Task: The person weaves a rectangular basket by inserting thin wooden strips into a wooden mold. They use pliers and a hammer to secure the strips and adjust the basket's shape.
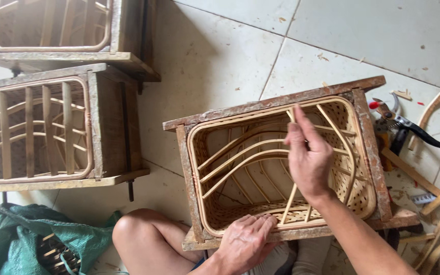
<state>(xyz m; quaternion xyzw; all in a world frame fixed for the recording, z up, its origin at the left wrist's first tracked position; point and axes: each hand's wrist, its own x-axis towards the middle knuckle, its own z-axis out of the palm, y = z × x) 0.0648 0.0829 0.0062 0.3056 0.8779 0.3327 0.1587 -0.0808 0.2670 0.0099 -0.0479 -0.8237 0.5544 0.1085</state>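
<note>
A woven bamboo basket [362, 196] sits inside a worn wooden mould frame [276, 104] on the tiled floor in front of me. My right hand [309, 158] reaches into the basket and pinches a thin bamboo strip [290, 203] that runs from the far rim down to the near rim. Curved bamboo ribs [240, 158] cross the inside of the basket. My left hand [245, 239] rests flat on the near edge of the frame, fingers over the basket's rim. My bare knee [143, 237] is beside the frame's near left corner.
Two more wooden mould frames with slatted baskets, one [36, 130] at the left and one [52, 25] at the top left. A green sack [36, 239] holds bamboo pieces at bottom left. Pruning shears [401, 122] and loose bamboo sticks [434, 104] lie at the right.
</note>
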